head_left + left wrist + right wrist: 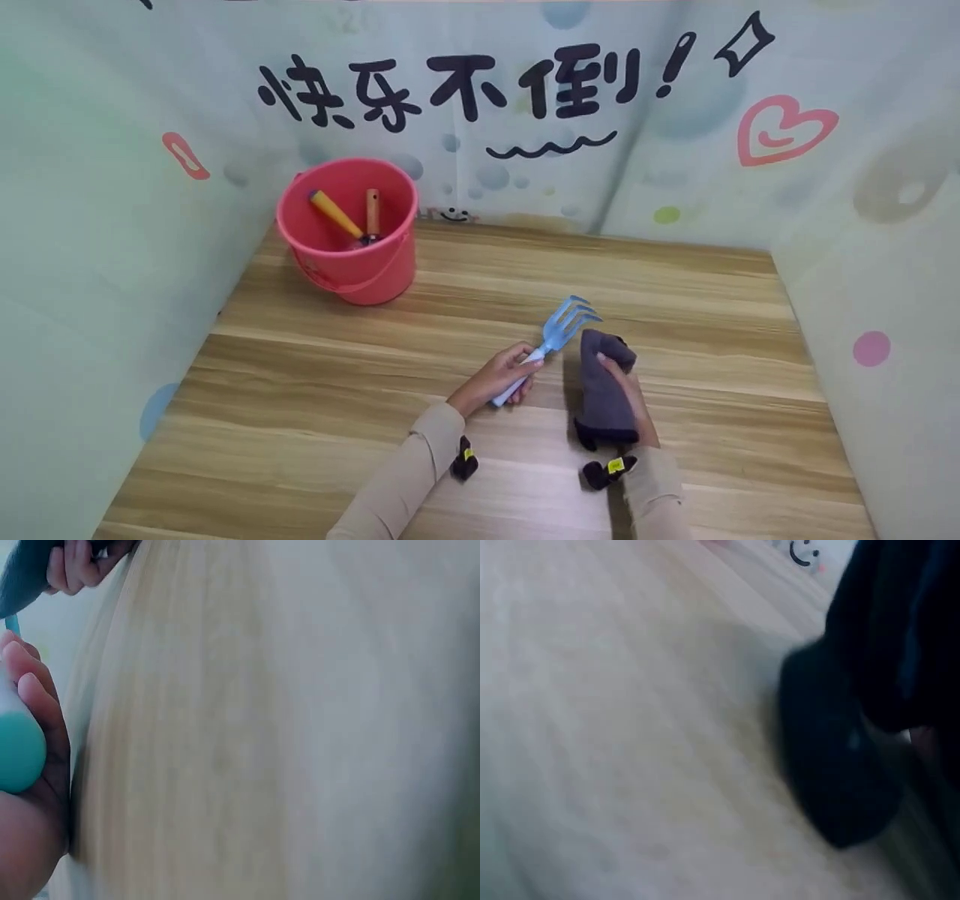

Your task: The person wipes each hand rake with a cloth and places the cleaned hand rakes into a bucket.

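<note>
A light-blue hand rake (559,330) with curved prongs is gripped by its handle in my left hand (499,375), above the middle of the table. Its prongs point up and right, towards the grey cloth. In the left wrist view, the rounded teal handle end (21,752) shows against the curled fingers (45,705). A folded dark-grey cloth (604,397) with a black edge hangs in my right hand (628,386), thumb lying across its front. The right wrist view shows the cloth (832,757) as a dark, blurred shape, which hides most of that hand.
A red bucket (352,277) stands at the back left of the wooden table (315,420). Two tool handles lean inside it, one yellow (336,214) and one wooden (373,212). Printed fabric walls (465,180) enclose the table at the back and both sides.
</note>
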### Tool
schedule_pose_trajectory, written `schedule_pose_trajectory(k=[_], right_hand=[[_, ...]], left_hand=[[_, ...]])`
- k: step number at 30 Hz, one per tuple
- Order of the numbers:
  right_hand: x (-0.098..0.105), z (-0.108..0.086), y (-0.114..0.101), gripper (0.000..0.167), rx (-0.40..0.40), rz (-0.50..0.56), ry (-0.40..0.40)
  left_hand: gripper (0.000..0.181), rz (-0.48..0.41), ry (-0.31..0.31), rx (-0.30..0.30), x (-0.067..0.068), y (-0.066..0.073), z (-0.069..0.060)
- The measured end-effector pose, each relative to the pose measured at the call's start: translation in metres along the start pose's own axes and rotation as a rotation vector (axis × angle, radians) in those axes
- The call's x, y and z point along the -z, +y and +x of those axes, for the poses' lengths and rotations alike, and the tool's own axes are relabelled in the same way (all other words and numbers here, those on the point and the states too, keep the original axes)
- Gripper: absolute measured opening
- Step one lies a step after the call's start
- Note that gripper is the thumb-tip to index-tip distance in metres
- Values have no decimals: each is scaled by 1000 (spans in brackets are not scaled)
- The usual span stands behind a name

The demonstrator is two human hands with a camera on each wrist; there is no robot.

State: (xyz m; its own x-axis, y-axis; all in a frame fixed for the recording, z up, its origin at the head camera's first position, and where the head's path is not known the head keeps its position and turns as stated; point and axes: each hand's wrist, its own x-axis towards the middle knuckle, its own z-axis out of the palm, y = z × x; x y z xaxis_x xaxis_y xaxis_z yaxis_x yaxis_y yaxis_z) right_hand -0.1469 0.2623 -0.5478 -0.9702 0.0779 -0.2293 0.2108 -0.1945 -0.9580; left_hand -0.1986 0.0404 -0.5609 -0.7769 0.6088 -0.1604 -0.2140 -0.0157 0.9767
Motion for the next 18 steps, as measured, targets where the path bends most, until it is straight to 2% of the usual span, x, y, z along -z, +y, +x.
schedule_pose_trajectory(k=[3,5,6,12,13,18], right_hand=[[-7,14,4,36,-46,-82,62],[-12,19,7,43,-29,-148,82],[-15,19,5,41,-34,-154,76],[-27,14,-5,29,-37,-183,49],[-28,15,-3,29,-37,-202,53],[-32,24,6,35,-18,-333,117]], left_hand=[[20,25,1,1,-1,-1,0],[21,38,-7,4,0,-1,0],[21,40,-12,6,0,2,-2],[22,98,-5,5,-1,3,-2],[22,106,2,5,0,-1,0],[26,85,27,32,2,-1,1]])
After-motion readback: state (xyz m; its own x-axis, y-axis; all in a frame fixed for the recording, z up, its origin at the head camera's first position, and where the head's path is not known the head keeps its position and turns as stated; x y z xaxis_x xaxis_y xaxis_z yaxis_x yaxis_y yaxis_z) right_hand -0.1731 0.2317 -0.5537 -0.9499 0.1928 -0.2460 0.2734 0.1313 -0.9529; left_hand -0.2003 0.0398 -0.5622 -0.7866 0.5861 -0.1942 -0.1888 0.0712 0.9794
